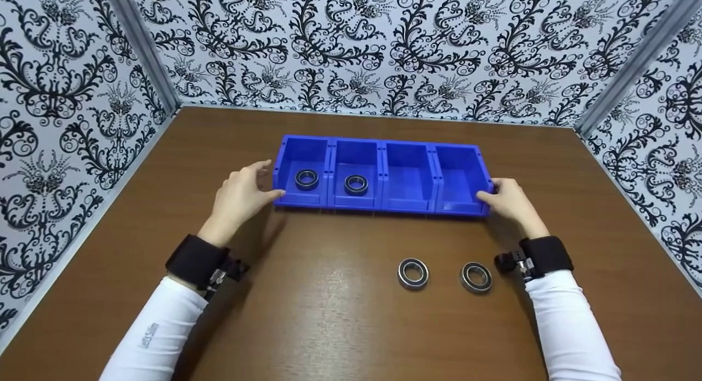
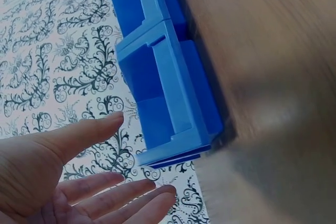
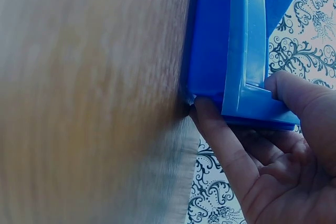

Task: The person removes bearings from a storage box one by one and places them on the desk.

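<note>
A blue four-part storage bin, told as a row of several joined compartments [image 1: 408, 205], lies on the table. One ball bearing [image 1: 306, 179] sits in its leftmost compartment and another bearing [image 1: 356, 185] in the compartment beside it. The two compartments on the right hold nothing. My right hand [image 1: 510, 200] grips the row's right end, thumb over the front rim and fingers against the side in the right wrist view. At the left end, my left hand [image 1: 241, 194] is spread, thumb and fingers extended; the left wrist view shows a gap between them and the bin [image 2: 178, 93].
Two more bearings lie on the brown table [image 1: 329, 326] in front of the bin: one bearing [image 1: 413, 274] right of the middle, the other bearing [image 1: 476, 277] near the right wrist strap [image 1: 548, 255]. Patterned wall panels [image 1: 362, 52] stand behind and at both sides.
</note>
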The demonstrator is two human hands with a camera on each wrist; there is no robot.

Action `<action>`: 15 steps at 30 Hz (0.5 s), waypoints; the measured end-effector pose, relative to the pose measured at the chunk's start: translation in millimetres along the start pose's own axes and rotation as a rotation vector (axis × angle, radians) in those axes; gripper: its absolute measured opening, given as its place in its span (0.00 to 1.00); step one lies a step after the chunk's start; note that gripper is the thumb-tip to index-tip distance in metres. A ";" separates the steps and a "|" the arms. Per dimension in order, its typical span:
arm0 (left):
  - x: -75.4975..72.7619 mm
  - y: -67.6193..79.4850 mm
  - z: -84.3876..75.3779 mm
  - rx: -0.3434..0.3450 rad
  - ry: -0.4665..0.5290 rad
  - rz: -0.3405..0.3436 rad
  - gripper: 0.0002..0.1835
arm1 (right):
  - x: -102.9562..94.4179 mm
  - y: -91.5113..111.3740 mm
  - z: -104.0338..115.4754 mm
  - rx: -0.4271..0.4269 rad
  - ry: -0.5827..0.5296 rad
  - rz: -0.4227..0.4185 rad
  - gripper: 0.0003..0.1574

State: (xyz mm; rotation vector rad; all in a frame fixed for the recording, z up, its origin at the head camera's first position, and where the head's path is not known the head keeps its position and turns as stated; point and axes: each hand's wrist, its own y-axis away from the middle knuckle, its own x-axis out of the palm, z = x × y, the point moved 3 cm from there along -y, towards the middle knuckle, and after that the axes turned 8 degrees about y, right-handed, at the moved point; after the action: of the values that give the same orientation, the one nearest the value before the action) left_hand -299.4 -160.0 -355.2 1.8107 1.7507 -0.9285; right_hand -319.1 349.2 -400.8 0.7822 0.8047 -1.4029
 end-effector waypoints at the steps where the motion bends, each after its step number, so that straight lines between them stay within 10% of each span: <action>1: -0.8 0.7 -1.5 0.006 -0.003 -0.001 0.39 | 0.0 0.1 -0.1 0.001 -0.001 0.000 0.27; 15: -4.8 3.8 -17.2 0.062 -0.035 -0.011 0.35 | -0.3 1.1 0.5 0.013 0.006 0.007 0.28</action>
State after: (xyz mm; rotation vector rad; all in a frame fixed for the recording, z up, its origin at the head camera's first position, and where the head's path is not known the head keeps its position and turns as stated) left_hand -292.7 -151.1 -340.6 1.8135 1.7306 -1.0236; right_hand -318.0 348.9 -400.3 0.7988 0.7982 -1.4011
